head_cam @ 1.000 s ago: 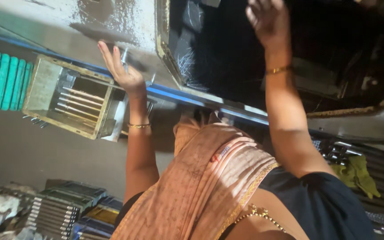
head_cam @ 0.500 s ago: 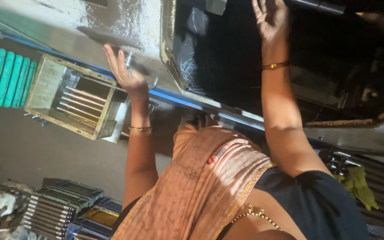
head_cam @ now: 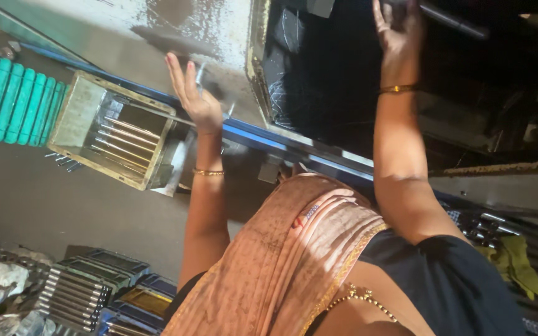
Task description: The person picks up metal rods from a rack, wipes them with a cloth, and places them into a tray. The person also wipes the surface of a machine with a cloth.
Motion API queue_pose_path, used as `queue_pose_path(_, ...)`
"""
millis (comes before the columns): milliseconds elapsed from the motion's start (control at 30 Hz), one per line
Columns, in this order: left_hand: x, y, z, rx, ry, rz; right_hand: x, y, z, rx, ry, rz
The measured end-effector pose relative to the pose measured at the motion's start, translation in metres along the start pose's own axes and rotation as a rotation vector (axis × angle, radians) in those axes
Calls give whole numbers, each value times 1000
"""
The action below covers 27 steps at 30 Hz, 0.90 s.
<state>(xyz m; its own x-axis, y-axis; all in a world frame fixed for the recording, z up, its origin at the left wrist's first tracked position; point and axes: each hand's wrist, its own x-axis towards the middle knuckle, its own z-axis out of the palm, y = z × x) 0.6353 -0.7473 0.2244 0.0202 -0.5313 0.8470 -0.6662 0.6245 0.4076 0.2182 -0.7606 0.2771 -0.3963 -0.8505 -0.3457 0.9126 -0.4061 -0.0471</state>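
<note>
Your right hand [head_cam: 400,34] is raised into the dark machine opening [head_cam: 356,81], fingers loosely apart against a dark bar [head_cam: 453,20] (whether they grip it is hard to tell, and the fingertips are cut off by the frame's top edge). Your left hand [head_cam: 194,93] lies open, fingers spread, on the stained metal panel [head_cam: 157,31] beside the opening. Below it stands an open metal box [head_cam: 110,137] holding rods. Green ribbed pieces [head_cam: 7,93] lie further left, partly cropped.
</note>
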Motion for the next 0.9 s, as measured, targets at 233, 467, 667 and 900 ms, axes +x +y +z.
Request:
queue_pose_path(233, 0, 3, 1, -45, -29, -29, -21, -20, -29, -67, 44, 57)
queue_pose_path(467, 8, 3, 8, -45, -3, -10, -79, -6, -99, -238, 243, 267)
queue_pose_path(667, 17, 7, 10, -105, 10, 29, -147, -11, -156, -591, 88, 503)
queue_pose_path(900, 23, 9, 16, -187, -15, -2, -250, -43, -230, -984, 211, 472)
